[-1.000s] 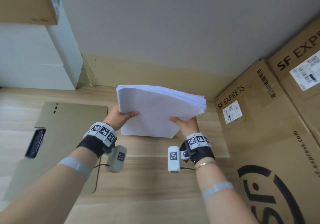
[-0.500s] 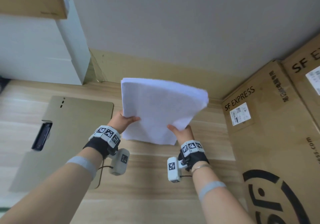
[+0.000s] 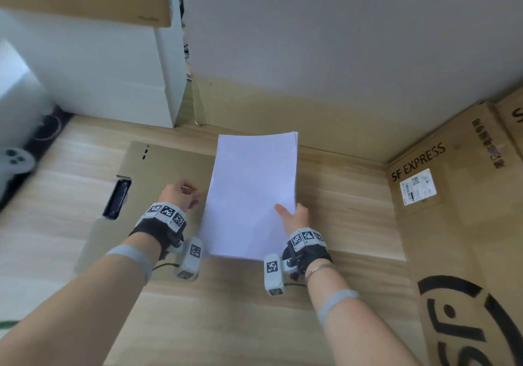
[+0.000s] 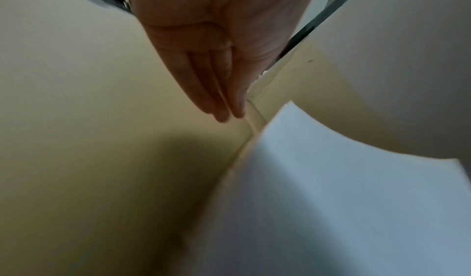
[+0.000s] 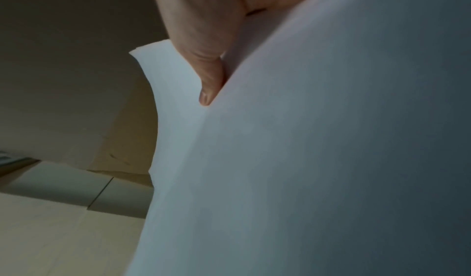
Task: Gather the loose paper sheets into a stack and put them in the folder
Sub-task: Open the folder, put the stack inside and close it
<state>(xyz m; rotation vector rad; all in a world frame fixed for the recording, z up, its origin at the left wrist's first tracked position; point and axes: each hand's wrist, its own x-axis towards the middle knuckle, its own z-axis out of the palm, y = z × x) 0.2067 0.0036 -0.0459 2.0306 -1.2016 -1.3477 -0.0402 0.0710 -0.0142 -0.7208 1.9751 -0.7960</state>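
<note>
The right hand pinches the paper stack at its right edge, long axis pointing away from the person, while the left hand, fingers straight, hovers over the closed folder lying just left of the stack.

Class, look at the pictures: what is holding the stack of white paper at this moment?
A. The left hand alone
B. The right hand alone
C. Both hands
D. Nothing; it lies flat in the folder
B: the right hand pinches the paper stack, while the left hand is off it, fingers straight.
</note>
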